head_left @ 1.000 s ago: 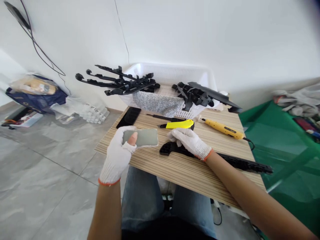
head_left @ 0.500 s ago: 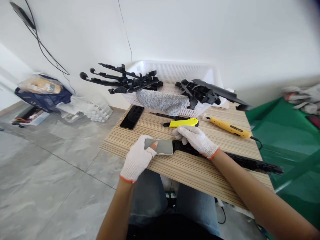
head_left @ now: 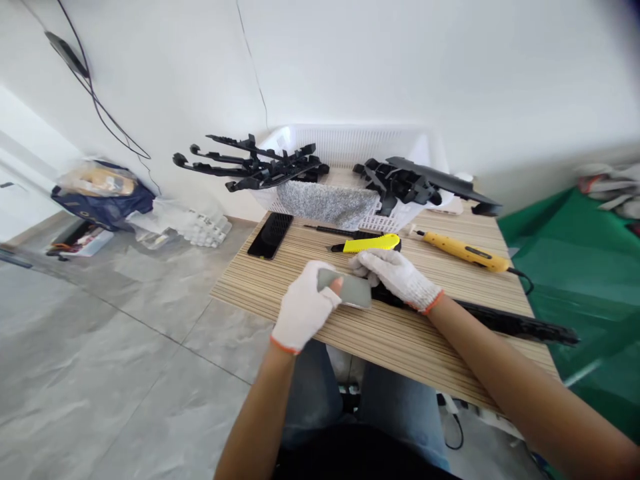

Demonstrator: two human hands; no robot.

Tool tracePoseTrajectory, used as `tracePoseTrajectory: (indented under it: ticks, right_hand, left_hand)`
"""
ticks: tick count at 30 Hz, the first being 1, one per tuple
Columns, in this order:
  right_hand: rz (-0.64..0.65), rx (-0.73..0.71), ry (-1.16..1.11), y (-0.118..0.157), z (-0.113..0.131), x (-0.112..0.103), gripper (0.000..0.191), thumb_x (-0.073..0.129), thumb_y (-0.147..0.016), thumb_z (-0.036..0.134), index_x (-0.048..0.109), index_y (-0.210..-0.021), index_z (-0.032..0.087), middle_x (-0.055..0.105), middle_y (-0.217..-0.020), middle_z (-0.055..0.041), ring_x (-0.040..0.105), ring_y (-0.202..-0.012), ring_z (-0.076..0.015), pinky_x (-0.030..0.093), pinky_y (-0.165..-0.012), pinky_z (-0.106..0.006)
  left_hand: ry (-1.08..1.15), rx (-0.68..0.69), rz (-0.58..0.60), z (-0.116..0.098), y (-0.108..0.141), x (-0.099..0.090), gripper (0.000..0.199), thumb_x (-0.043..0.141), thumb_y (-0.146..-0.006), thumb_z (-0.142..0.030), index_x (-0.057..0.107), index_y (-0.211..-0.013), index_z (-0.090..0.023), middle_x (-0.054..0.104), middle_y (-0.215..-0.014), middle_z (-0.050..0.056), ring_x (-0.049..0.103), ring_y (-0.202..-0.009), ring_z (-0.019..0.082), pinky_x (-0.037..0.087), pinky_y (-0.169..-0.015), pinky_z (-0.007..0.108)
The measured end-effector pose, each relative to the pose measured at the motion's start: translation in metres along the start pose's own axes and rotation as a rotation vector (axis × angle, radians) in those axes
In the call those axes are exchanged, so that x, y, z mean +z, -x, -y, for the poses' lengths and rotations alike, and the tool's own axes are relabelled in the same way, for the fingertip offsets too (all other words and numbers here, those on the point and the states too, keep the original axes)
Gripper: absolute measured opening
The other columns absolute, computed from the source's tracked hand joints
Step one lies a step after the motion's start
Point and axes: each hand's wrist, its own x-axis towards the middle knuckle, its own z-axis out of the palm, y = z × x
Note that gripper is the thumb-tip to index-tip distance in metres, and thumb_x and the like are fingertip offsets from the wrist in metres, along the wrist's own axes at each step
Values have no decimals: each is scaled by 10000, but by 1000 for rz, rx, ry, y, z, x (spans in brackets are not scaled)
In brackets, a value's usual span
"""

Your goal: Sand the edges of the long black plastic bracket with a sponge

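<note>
My left hand (head_left: 305, 308), in a white knit glove with an orange cuff and a bare thumb tip, is closed round a flat grey rectangular block (head_left: 357, 292) with a pale edge. The thumb presses on its top face. The block's right end overlaps a long black plastic trim piece (head_left: 515, 323) lying along the tabletop; whether they touch cannot be seen. My right hand (head_left: 393, 275), gloved alike, rests over the trim piece's left part with its fingers bent together round the edge. Those fingers hide that end of the piece. Just beyond them lies a yellow utility knife (head_left: 371, 243).
A white plastic basket (head_left: 420, 150) at the back holds black plastic parts (head_left: 270, 167) that stick out over its sides, and a grey cloth (head_left: 327, 203) drapes its front. A phone (head_left: 271, 235), a thin black tool (head_left: 335, 231) and a corded yellow power tool (head_left: 463, 252) lie on the table (head_left: 400, 340).
My left hand has brought the grey block to the right, over the end of the trim piece and close to my right hand. The view has shifted slightly.
</note>
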Motion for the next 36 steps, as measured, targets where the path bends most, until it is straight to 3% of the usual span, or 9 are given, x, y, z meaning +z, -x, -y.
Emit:
tracePoseTrajectory:
  ticks: [2, 5, 11, 17, 25, 28, 32, 36]
  right_hand:
    - [-22, 3, -7, 0, -1, -1, 460, 573, -799, 604, 696, -840, 162, 654, -769, -58, 515, -626, -131, 402, -540, -258]
    - [-38, 4, -21, -1, -2, 0, 469, 571, -797, 609, 692, -810, 156, 641, -745, -57, 491, -603, -119, 389, -525, -247]
    - [-28, 14, -45, -2, 1, 0, 425, 578, -817, 562, 696, -825, 154, 650, -744, -50, 473, -537, -96, 413, -494, -238]
    - [-12, 13, -73, -1, 3, 1, 357, 578, -857, 489, 710, -839, 158, 691, -800, -64, 530, -586, -104, 438, -487, -216]
    - [-35, 46, -100, -2, 4, 3, 274, 569, -886, 383, 713, -821, 159, 697, -793, -68, 572, -640, -119, 449, -497, -209]
    - [-40, 39, -121, -2, 3, 4, 259, 566, -888, 365, 709, -814, 162, 704, -813, -73, 593, -681, -130, 451, -501, -207]
    - [-27, 33, -116, -3, 1, 4, 259, 574, -879, 380, 713, -818, 170, 711, -840, -75, 608, -709, -141, 459, -506, -213]
    - [-19, 36, -84, -3, 1, 3, 282, 565, -878, 397, 720, -829, 167, 703, -832, -74, 592, -691, -136, 453, -507, -215]
  left_hand:
    - [-120, -73, 59, -9, 1, 14, 311, 565, -852, -473, 587, -1094, -278, 706, -990, 41, 650, -931, 250, 479, -825, 366]
    - [-170, -112, 80, -9, 2, 18, 337, 546, -868, -497, 572, -1123, -279, 712, -1006, 52, 653, -956, 262, 481, -827, 369]
    - [-139, -92, 74, 7, -2, 0, 310, 539, -864, -504, 590, -1074, -282, 711, -942, 26, 661, -902, 230, 494, -816, 348]
    - [-174, -121, 33, 21, -1, -16, 392, 522, -854, -553, 602, -1099, -257, 705, -940, 33, 649, -882, 231, 493, -814, 364]
    - [-243, -239, -105, 48, 4, -51, 376, 560, -823, -551, 613, -1053, -257, 701, -913, 27, 652, -888, 229, 490, -795, 334]
    - [-152, -243, -165, 61, 5, -62, 455, 574, -796, -590, 598, -1089, -243, 687, -890, 24, 647, -814, 208, 494, -747, 319]
    - [60, -179, -221, 68, 8, -64, 565, 579, -751, -664, 566, -1094, -215, 653, -902, 24, 601, -713, 169, 482, -632, 279]
    - [51, -129, -240, 63, 9, -56, 537, 606, -732, -634, 573, -1069, -217, 642, -924, 25, 592, -777, 180, 486, -666, 280]
